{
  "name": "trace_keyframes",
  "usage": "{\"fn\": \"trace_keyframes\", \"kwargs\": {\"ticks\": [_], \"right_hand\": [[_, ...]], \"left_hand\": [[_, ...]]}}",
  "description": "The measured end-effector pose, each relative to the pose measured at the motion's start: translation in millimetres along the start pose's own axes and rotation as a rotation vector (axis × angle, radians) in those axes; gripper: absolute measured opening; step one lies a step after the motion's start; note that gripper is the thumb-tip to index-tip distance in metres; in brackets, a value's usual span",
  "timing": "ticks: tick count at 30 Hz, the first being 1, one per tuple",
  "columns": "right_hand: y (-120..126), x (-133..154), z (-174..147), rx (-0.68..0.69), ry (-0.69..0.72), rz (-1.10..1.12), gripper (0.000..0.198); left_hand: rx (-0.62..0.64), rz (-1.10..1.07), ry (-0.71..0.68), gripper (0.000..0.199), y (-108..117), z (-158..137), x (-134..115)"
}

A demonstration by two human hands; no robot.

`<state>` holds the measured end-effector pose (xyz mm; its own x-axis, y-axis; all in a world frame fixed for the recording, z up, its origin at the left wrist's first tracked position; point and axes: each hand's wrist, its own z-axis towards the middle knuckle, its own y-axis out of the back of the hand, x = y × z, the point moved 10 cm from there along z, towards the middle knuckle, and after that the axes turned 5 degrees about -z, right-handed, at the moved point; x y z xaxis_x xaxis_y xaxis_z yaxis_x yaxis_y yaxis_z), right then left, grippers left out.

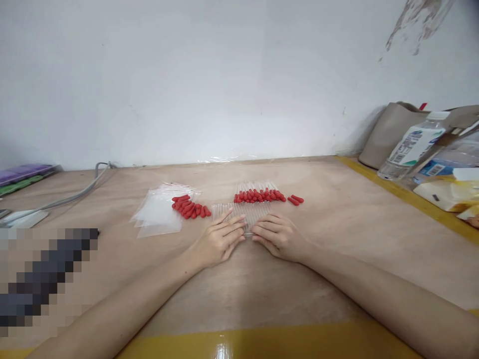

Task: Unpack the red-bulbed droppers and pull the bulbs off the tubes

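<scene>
A row of clear thin tubes (258, 212) lies side by side on the table in front of me. My left hand (220, 239) rests on the left part of the row, its fingers stretched out. On the near right part lies my right hand (279, 235), fingers extended and fingertips close to the left ones. Just beyond is a second row of droppers (258, 195), clear tubes with red rubber bulbs toward me. Loose red bulbs (190, 207) are heaped to the left, partly over clear plastic zip bags (159, 212). Two more red bulbs (295, 200) lie right of the droppers.
A plastic bottle (415, 144) leans by a grey-beige bag (389, 134) at the right, near a yellow packet (445, 192). A grey cable (88, 188) crosses the left side. Yellow tape (407, 199) marks the table's right side. A wall (224, 85) stands behind.
</scene>
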<state>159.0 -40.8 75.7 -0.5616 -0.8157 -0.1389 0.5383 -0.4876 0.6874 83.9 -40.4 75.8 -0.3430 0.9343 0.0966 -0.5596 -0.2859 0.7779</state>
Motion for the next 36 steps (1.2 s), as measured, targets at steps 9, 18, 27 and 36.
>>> {"fn": "trace_keyframes", "kwargs": {"ticks": [9,18,27,36], "right_hand": [[5.4,7.6,-2.3,-0.034,0.071,-0.081,0.01],[6.1,8.4,-6.1,-0.021,0.133,-0.154,0.012],[11.4,12.5,-12.6,-0.041,0.221,-0.216,0.018],[30.3,-14.1,-22.0,-0.06,0.158,-0.328,0.016]], "left_hand": [[0.036,-0.228,0.092,0.017,-5.4,-6.5,6.4],[0.13,-0.452,0.252,0.022,-13.3,-7.5,18.5],[0.138,-0.495,0.287,0.024,-13.5,-10.2,21.6],[-0.039,-0.333,0.372,0.02,12.4,-22.9,42.4]]}}
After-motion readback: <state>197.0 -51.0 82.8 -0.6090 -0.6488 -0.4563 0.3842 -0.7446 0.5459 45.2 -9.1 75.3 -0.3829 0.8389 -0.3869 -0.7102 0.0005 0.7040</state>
